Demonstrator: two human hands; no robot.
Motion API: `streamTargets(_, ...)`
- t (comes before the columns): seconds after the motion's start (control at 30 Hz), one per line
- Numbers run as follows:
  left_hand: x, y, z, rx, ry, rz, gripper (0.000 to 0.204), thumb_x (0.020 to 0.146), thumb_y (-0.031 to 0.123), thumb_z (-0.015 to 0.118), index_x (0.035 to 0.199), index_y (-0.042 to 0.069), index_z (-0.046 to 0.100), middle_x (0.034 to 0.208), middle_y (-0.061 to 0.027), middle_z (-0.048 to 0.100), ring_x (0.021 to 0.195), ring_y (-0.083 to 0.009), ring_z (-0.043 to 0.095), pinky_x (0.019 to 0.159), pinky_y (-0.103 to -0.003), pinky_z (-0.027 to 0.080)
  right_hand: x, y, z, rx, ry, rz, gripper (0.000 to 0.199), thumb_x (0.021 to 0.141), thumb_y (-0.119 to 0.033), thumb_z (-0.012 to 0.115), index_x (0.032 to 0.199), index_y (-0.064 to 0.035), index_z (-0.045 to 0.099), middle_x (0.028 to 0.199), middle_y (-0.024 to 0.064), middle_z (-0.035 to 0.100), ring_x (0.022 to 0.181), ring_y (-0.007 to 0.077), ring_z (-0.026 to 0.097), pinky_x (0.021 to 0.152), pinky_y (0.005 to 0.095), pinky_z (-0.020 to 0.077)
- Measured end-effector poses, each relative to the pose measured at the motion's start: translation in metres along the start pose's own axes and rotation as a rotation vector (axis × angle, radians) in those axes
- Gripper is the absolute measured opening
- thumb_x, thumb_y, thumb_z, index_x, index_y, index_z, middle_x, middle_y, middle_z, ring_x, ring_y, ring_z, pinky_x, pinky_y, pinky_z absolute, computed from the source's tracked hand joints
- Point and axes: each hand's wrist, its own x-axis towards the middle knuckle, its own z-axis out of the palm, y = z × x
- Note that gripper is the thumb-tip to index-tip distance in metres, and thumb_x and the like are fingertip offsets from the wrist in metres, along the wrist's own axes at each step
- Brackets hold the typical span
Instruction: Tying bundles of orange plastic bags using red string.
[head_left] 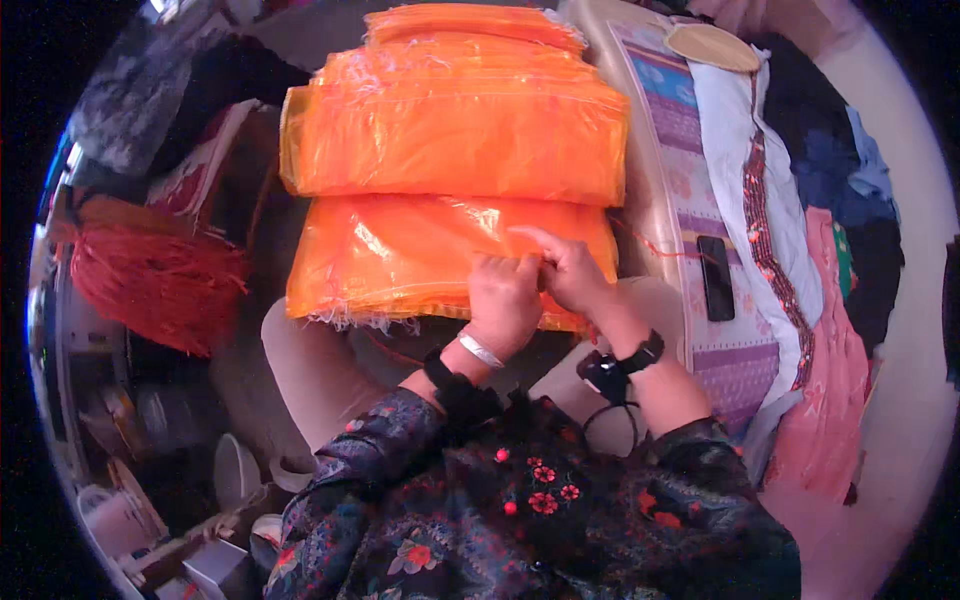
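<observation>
A thick stack of shiny orange woven plastic sacks (455,140) lies in front of me, with frayed pale threads along its edges. Its nearer layer reaches toward my knees. Over the near right part of this stack, my left hand (503,298) is closed like a fist, knuckles up. My right hand (578,276) meets it from the right, index finger stretched out and the other fingers curled in. Whatever is pinched where the hands meet is hidden by the fingers. A thin orange-red string (650,243) trails from the stack's right side toward the phone.
A black phone (715,278) lies on a purple-and-white patterned cloth (733,372) at the right. Beyond it are a white cloth with beaded trim (765,230) and a pink cloth (825,400). A bundle of red strands (160,285) hangs at the left. Household items crowd the lower left.
</observation>
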Motion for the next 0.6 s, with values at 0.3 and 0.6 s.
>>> streamTargets(0.3, -0.022, -0.035, -0.032, 0.164, -0.047, -0.078, 0.020, 0.058, 0.005, 0.055, 0.078, 0.004, 0.050, 0.077, -0.0130, 0.046, 0.075, -0.0303, 0.047, 0.065, -0.039, 0.037, 0.003, -0.005, 0.005, 0.615, 0.073, 0.112, 0.028, 0.076, 0.003, 0.048, 0.098, -0.0043, 0.062, 0.063, 0.0005, 0.054, 0.055, 0.0063, 0.049, 0.053, 0.0197, 0.0418)
streamTargets(0.6, -0.011, -0.031, -0.043, 0.029, 0.119, -0.094, 0.014, 0.057, 0.001, 0.052, 0.070, 0.004, 0.050, 0.068, -0.0118, 0.046, 0.061, -0.0298, 0.049, 0.051, -0.039, 0.040, -0.004, 0.010, 0.002, 0.176, -0.043, 0.022, 0.024, 0.078, -0.002, 0.049, 0.099, -0.0035, 0.062, 0.069, 0.0010, 0.060, 0.059, 0.0069, 0.051, 0.056, 0.0219, 0.0427)
